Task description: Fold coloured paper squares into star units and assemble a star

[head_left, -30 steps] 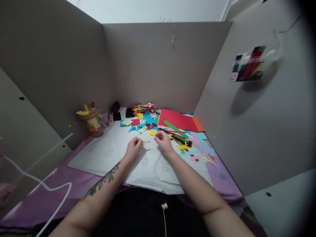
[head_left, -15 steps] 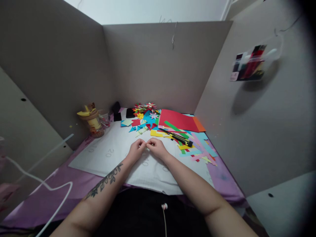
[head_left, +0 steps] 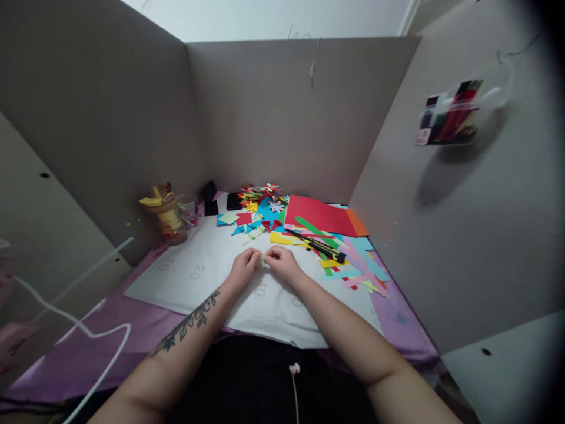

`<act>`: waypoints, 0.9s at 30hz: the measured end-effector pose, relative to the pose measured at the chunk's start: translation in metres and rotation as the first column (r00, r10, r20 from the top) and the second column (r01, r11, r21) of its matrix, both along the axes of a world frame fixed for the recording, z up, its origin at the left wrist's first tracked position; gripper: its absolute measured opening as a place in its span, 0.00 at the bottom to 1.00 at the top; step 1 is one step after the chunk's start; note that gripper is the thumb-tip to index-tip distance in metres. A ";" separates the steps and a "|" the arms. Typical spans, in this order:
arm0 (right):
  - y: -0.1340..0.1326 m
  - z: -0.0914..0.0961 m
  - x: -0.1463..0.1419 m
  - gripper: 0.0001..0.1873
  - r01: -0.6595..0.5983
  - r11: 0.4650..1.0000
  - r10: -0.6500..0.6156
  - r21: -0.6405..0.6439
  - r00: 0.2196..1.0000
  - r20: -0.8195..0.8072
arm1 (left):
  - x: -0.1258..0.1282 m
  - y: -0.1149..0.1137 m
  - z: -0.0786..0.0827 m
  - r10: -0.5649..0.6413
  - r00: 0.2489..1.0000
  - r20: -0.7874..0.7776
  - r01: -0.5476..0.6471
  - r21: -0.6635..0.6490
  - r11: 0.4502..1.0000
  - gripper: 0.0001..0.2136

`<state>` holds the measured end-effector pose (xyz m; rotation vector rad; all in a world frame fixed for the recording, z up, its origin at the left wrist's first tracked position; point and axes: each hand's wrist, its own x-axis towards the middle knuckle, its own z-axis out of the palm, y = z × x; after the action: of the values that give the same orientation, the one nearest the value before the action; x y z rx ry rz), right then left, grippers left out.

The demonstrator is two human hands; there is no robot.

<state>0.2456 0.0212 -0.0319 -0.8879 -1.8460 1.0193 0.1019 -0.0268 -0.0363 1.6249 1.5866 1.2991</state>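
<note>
My left hand (head_left: 243, 268) and my right hand (head_left: 282, 264) meet over the white cutting mat (head_left: 198, 277), fingers pinched together on a small pale green paper piece (head_left: 263, 259) held between them. A yellow paper piece (head_left: 281, 238) lies just beyond my hands. A black and yellow utility knife (head_left: 321, 245) rests to the right on coloured strips.
A red sheet (head_left: 318, 215) over an orange one, scattered coloured scraps and a heap of folded paper stars (head_left: 260, 193) fill the far right. A yellow-lidded jar (head_left: 166, 217) stands at the left. Grey partition walls enclose the purple-covered table (head_left: 79, 353). A white cable (head_left: 88, 335) loops at the left.
My hands came together from a short gap apart; the pale green piece that lay on the mat between them is now pinched by both hands.
</note>
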 end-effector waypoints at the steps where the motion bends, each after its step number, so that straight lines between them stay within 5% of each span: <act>1: 0.000 0.000 0.000 0.05 0.006 1.000 -0.006 -0.006 1.000 -0.004 | 0.000 0.000 0.000 -0.003 1.000 0.001 0.003 -0.005 1.000 0.12; 11: 0.003 -0.004 0.000 0.05 -0.007 0.992 -0.005 -0.126 0.996 -0.093 | 0.002 0.001 -0.003 -0.077 0.987 -0.144 0.068 -0.061 0.996 0.12; 27: 0.009 -0.005 0.003 0.07 -0.012 0.984 -0.029 -0.177 0.973 -0.227 | 0.003 -0.001 -0.002 -0.075 0.995 0.067 0.080 -0.063 0.995 0.10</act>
<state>0.2485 0.0304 -0.0364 -0.8416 -1.5754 1.2418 0.1048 -0.0280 -0.0384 1.5729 1.4970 1.2344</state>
